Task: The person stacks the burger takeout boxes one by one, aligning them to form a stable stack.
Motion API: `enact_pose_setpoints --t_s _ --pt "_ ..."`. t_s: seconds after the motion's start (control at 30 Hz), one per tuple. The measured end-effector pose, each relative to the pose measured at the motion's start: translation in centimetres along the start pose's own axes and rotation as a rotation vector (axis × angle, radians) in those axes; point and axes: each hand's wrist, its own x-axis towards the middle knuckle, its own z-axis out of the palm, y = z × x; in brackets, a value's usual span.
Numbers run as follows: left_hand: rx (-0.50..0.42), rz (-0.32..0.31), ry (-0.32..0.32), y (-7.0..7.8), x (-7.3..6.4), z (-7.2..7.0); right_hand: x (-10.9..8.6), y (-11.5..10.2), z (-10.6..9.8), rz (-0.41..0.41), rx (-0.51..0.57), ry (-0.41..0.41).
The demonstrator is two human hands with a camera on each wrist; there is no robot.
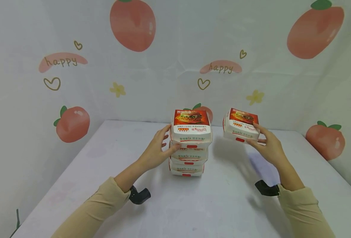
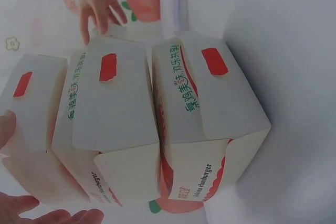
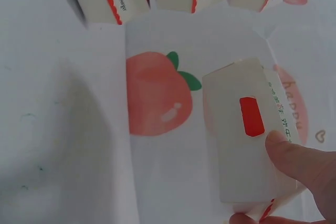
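Three white burger boxes with burger pictures on their lids stand stacked on the table. My left hand (image 1: pixel 151 152) holds the top burger box (image 1: pixel 191 130) at its left front corner, thumb on the front and fingers along the side. Below it are the middle burger box (image 1: pixel 191 156) and the bottom burger box (image 1: pixel 187 169); red tabs show on their fronts. To the right of the stack, my right hand (image 1: pixel 267 143) grips another burger box (image 1: pixel 241 125) by its right side, raised above the table and tilted. In the right wrist view the thumb (image 3: pixel 294 156) presses its front near the red tab.
The white table (image 1: pixel 217 205) meets a white backdrop (image 1: pixel 163 82) printed with fruit, hearts and "happy". A black curved piece (image 1: pixel 139 195) sits at the left wrist, and another black piece (image 1: pixel 266 188) at the right wrist.
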Motion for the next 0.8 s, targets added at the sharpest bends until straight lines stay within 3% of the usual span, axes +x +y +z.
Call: enact_pose_setpoints --t_s 0.53,0.8 --pt "0.008 0.005 -0.001 0.0 -0.1 0.0 -0.1 -2.5 -1.5 -0.028 -0.009 0.048" --pt "0.011 0.008 -0.005 -0.1 0.0 -0.1 0.2 -3.6 -2.2 -0.082 0.005 0.090"
